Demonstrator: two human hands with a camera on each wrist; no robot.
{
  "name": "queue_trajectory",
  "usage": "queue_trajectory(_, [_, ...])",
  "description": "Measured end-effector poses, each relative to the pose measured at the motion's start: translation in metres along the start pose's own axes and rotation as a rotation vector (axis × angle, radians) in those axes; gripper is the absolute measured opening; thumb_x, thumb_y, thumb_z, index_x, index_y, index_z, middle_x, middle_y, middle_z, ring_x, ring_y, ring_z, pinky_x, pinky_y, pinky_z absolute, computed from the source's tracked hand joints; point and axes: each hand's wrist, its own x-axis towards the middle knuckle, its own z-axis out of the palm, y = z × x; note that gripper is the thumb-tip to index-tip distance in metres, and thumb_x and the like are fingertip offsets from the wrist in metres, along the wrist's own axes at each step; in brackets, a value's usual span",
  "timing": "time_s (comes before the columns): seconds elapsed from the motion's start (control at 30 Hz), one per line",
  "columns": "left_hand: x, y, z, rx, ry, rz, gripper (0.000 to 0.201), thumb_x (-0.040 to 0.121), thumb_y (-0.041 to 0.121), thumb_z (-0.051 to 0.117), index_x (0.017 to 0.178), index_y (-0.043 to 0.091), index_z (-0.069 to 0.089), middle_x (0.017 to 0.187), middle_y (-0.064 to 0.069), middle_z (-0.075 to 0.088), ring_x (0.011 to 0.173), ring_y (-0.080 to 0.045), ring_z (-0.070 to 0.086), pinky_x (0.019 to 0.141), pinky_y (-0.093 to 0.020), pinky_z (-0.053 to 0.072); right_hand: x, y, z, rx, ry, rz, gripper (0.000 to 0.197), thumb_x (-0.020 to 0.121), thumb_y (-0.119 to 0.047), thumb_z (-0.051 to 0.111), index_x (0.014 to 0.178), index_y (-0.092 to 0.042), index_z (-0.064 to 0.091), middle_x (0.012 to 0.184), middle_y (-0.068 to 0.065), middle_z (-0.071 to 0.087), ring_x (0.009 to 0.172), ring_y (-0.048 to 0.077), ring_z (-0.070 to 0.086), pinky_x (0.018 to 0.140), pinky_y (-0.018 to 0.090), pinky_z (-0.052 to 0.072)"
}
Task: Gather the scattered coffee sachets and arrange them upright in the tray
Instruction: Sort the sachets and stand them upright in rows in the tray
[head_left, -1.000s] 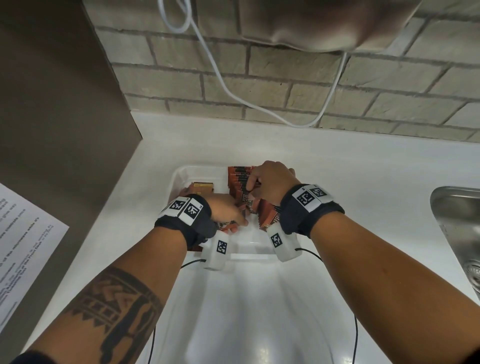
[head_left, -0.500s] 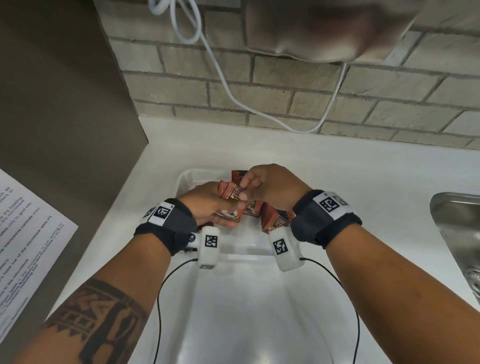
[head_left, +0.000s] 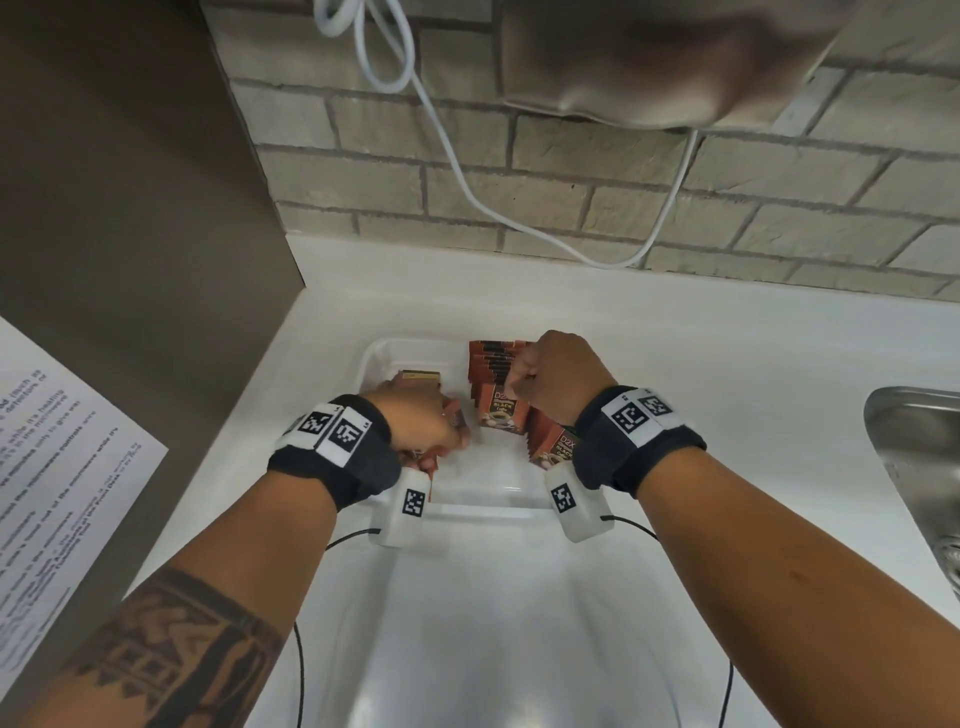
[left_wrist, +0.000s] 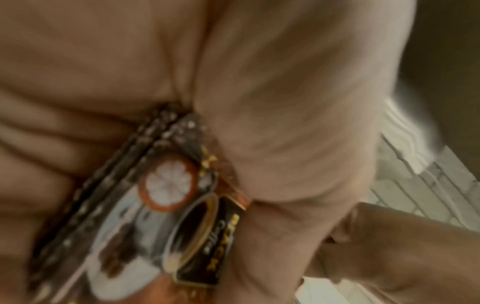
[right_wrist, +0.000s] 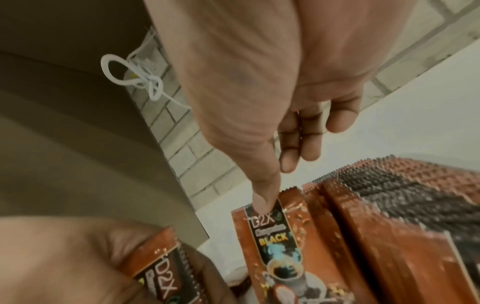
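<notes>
Over the white tray, the right hand pinches the front sachet of the upright row; the left hand clutches several sachets; letting go early could topple the leaning row.

Printed on the copper-brown foil coffee sachets standing in the white plastic tray: "D2X" in white, "BLACK" in yellow, a blurred word between. Same "D2X" on the sachet at lower left of the right wrist view. Printed white paper sheet, left edge of the head view: unreadable.
</notes>
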Motion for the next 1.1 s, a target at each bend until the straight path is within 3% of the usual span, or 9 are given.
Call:
queue_trajectory(0.13, [0.013, 0.017, 0.016, 0.086, -0.101, 0.012, 0.019, 0.093, 0.024, 0.065, 0.107, 0.011, 0.066, 0.078, 0.001, 0.066, 0.069, -0.018, 0.062, 0.063, -0.027, 0.052, 0.004, -0.006, 0.012, -0.168, 0.027, 0.023, 0.020, 0.084, -0.025, 0.056, 0.092, -0.022, 0.075, 0.099, -0.001, 0.067, 0.096, 0.022, 0.061, 0.087, 0.039, 0.054])
queue_trajectory(0.3, [0.031, 0.024, 0.027, 0.063, -0.157, -0.019, 0.015, 0.095, 0.017, 0.064, 0.108, 0.009, 0.064, 0.082, -0.002, 0.063, 0.063, -0.013, 0.056, 0.054, -0.020, 0.048, 0.010, -0.004, 0.016, -0.193, 0.019, 0.029, 0.022, 0.085, -0.027, 0.057, 0.095, -0.020, 0.075, 0.101, -0.002, 0.066, 0.103, 0.021, 0.057, 0.089, 0.039, 0.053])
queue_trajectory(0.43, [0.037, 0.023, 0.028, 0.044, -0.157, -0.008, 0.036, 0.095, 0.020, 0.064, 0.130, 0.009, 0.060, 0.086, -0.003, 0.063, 0.065, -0.014, 0.055, 0.049, -0.019, 0.046, 0.012, -0.002, 0.014, -0.234, -0.007, 0.007, 0.022, 0.089, -0.028, 0.056, 0.100, -0.023, 0.075, 0.110, 0.000, 0.057, 0.109, 0.024, 0.048, 0.088, 0.036, 0.045])
queue_trajectory(0.6, [0.041, 0.023, 0.027, 0.033, -0.151, -0.012, 0.043, 0.095, 0.023, 0.065, 0.135, 0.009, 0.057, 0.087, -0.003, 0.064, 0.066, -0.015, 0.057, 0.049, -0.019, 0.046, 0.014, 0.000, 0.012, -0.218, -0.003, -0.010, 0.023, 0.088, -0.026, 0.055, 0.101, -0.024, 0.074, 0.111, -0.001, 0.057, 0.108, 0.023, 0.049, 0.089, 0.037, 0.044])
queue_trajectory(0.73, [0.042, 0.023, 0.026, 0.052, -0.149, -0.017, 0.041, 0.095, 0.026, 0.065, 0.132, 0.010, 0.059, 0.089, -0.003, 0.065, 0.072, -0.018, 0.059, 0.052, -0.020, 0.046, 0.013, 0.000, 0.010, -0.187, -0.007, -0.022, 0.018, 0.084, -0.025, 0.060, 0.094, -0.026, 0.075, 0.106, -0.002, 0.060, 0.105, 0.022, 0.053, 0.091, 0.040, 0.047])
queue_trajectory(0.87, [0.041, 0.024, 0.025, 0.063, -0.153, -0.010, 0.040, 0.095, 0.026, 0.064, 0.131, 0.010, 0.060, 0.088, -0.002, 0.066, 0.073, -0.018, 0.060, 0.051, -0.019, 0.047, 0.011, 0.001, 0.008, -0.128, -0.007, -0.032, 0.013, 0.081, -0.023, 0.067, 0.075, -0.034, 0.070, 0.104, -0.005, 0.061, 0.104, 0.021, 0.054, 0.090, 0.039, 0.045])
queue_trajectory(1.0, [0.039, 0.023, 0.025, 0.046, -0.163, -0.006, 0.041, 0.095, 0.025, 0.065, 0.133, 0.012, 0.060, 0.087, -0.001, 0.066, 0.068, -0.014, 0.060, 0.048, -0.017, 0.047, 0.009, 0.003, 0.007, -0.119, -0.021, -0.048, 0.016, 0.082, -0.026, 0.071, 0.077, -0.040, 0.065, 0.107, -0.006, 0.055, 0.106, 0.019, 0.049, 0.088, 0.036, 0.037])
queue_trajectory(1.1, [0.037, 0.023, 0.025, 0.023, -0.171, -0.005, 0.039, 0.094, 0.024, 0.066, 0.131, 0.011, 0.061, 0.089, -0.003, 0.067, 0.068, -0.014, 0.061, 0.048, -0.018, 0.047, 0.008, 0.002, 0.006, -0.094, -0.007, -0.055, 0.017, 0.082, -0.026, 0.072, 0.075, -0.039, 0.064, 0.106, -0.007, 0.058, 0.106, 0.019, 0.051, 0.089, 0.036, 0.038])
